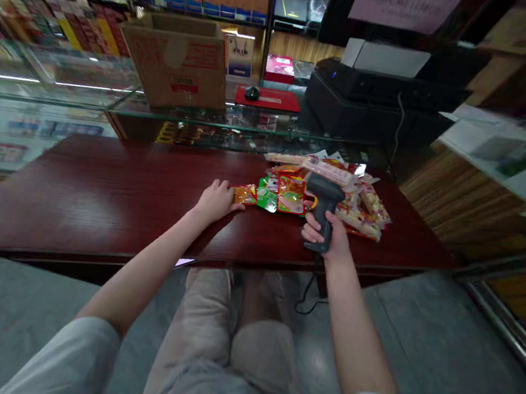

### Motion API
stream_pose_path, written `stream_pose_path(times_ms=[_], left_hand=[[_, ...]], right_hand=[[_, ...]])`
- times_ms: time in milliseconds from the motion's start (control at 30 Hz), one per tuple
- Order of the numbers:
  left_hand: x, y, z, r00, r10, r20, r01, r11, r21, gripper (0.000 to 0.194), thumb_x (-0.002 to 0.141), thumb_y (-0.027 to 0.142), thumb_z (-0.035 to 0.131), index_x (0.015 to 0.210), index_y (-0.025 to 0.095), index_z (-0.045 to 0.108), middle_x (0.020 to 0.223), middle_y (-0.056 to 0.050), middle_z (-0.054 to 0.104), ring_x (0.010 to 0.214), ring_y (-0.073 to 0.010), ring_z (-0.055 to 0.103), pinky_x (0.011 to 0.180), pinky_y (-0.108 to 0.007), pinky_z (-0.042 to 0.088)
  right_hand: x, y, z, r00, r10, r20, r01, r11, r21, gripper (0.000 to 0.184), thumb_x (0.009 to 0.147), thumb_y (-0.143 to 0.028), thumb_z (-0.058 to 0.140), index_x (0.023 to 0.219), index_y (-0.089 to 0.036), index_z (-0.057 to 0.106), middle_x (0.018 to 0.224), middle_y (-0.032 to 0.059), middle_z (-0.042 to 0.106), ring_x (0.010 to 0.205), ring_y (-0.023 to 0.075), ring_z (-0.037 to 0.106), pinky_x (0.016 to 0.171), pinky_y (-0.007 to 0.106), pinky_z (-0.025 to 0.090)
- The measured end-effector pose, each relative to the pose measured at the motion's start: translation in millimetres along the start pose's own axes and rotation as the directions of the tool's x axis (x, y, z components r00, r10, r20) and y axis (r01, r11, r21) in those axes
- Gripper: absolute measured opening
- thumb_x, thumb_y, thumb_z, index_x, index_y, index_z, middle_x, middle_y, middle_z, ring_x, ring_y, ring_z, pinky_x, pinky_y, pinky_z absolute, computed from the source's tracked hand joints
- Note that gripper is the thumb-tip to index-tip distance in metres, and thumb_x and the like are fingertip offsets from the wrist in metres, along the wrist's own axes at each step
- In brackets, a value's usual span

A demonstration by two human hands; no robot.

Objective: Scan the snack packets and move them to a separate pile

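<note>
My right hand point(325, 235) is closed round the grip of a dark grey barcode scanner point(323, 196), whose head points over a pile of snack packets point(328, 191) on the dark red wooden table point(94, 190). Its cable point(306, 297) hangs below the table edge. My left hand point(215, 201) lies on the table with its fingers on a small orange packet point(245, 194) at the left end of the pile. Green and red packets point(283, 197) lie just right of it.
Behind the table runs a glass counter point(61, 85) with a cardboard box point(179, 60), a red mouse pad with a mouse point(268, 98) and a black printer point(375, 88). Shelves of goods fill the left wall. My knees are under the table's near edge.
</note>
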State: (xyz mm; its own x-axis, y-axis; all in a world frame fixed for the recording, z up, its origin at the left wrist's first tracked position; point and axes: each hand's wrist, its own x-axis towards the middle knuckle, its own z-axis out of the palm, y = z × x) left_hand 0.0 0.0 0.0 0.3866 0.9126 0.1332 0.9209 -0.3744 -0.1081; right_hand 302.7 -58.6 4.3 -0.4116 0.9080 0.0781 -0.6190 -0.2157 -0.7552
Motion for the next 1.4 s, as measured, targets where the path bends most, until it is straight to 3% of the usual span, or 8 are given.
stream_pose_path(times_ms=[267,367,433,500,600,700,967,1400], left_hand=[[-1.6,-7.6,2.3,0.997,-0.009,-0.077,-0.005,0.983,-0.184,0.044,0.085,0.039,0.057,0.116,0.009,0.065,0.115,-0.020,0.062,0.110,-0.0355,0.056,0.097,-0.046,0.046],[5.0,-17.2,1.8,0.992,-0.091,-0.087,0.047,0.910,-0.412,0.031,0.083,0.025,0.053,0.107,0.012,0.068,0.108,-0.017,0.066,0.102,-0.0316,0.062,0.094,-0.043,0.048],[11.3,-25.5,0.4,0.963,-0.260,-0.067,0.142,0.704,-0.696,0.023,0.083,0.025,0.052,0.093,0.014,0.069,0.095,-0.012,0.069,0.094,-0.0287,0.065,0.091,-0.042,0.051],[16.1,-32.1,-1.2,0.892,-0.450,0.039,0.179,0.272,-0.945,0.020,0.082,0.027,0.054,0.088,0.014,0.068,0.086,-0.009,0.070,0.086,-0.0259,0.068,0.086,-0.041,0.054],[17.4,-36.8,-2.8,0.835,-0.500,0.231,0.039,-0.364,-0.931,0.022,0.079,0.023,0.059,0.098,0.014,0.066,0.090,-0.007,0.073,0.087,-0.0226,0.070,0.085,-0.040,0.058],[13.6,-38.2,-3.0,0.855,-0.443,0.268,-0.053,-0.590,-0.805,0.031,0.077,0.013,0.063,0.108,0.016,0.064,0.099,-0.006,0.075,0.090,-0.0194,0.071,0.091,-0.040,0.058],[12.4,-39.9,1.3,0.905,-0.321,0.280,-0.050,-0.733,-0.679,0.031,0.090,0.027,0.058,0.117,0.013,0.063,0.109,-0.010,0.074,0.100,-0.0214,0.072,0.100,-0.041,0.055],[7.7,-31.2,8.7,0.917,-0.370,0.152,-0.062,-0.505,-0.861,0.047,0.064,0.030,0.087,0.104,0.016,0.069,0.105,-0.008,0.076,0.095,-0.0232,0.072,0.096,-0.041,0.056]], right_hand=[[64.5,-21.6,-10.4,0.941,0.171,0.291,-0.174,0.985,-0.014,0.027,0.085,-0.040,0.065,0.084,-0.019,0.048,0.056,-0.0102,0.041,0.033,0.0031,0.017,0.035,0.019,0.029],[83.0,-18.4,-15.4,0.919,0.196,0.343,-0.202,0.979,-0.018,0.029,0.086,-0.040,0.065,0.081,-0.019,0.045,0.057,-0.0097,0.043,0.033,0.0027,0.018,0.035,0.018,0.030],[87.3,-14.5,-17.0,0.921,0.202,0.332,-0.204,0.978,-0.027,0.028,0.087,-0.039,0.065,0.082,-0.019,0.045,0.058,-0.0096,0.044,0.033,0.0027,0.019,0.035,0.018,0.031],[85.8,-11.4,-17.4,0.924,0.211,0.319,-0.209,0.977,-0.044,0.028,0.087,-0.040,0.065,0.084,-0.019,0.046,0.058,-0.0095,0.044,0.033,0.0029,0.019,0.035,0.018,0.031],[79.3,-10.3,-15.9,0.927,0.219,0.305,-0.207,0.976,-0.071,0.029,0.085,-0.041,0.066,0.084,-0.019,0.047,0.059,-0.0090,0.044,0.033,0.0029,0.020,0.035,0.018,0.028],[74.9,-11.4,-13.0,0.936,0.212,0.280,-0.193,0.977,-0.095,0.030,0.085,-0.041,0.067,0.083,-0.018,0.047,0.058,-0.0082,0.046,0.033,0.0026,0.021,0.036,0.019,0.026],[75.3,-1.7,-6.7,0.932,0.265,0.246,-0.225,0.958,-0.180,0.029,0.087,-0.038,0.066,0.080,-0.016,0.050,0.061,-0.0043,0.053,0.035,0.0031,0.033,0.039,0.019,0.027],[69.9,0.0,-0.6,0.941,0.200,0.274,-0.166,0.976,-0.139,0.030,0.087,-0.039,0.066,0.079,-0.017,0.047,0.058,-0.0059,0.050,0.033,0.0027,0.031,0.036,0.019,0.026]])
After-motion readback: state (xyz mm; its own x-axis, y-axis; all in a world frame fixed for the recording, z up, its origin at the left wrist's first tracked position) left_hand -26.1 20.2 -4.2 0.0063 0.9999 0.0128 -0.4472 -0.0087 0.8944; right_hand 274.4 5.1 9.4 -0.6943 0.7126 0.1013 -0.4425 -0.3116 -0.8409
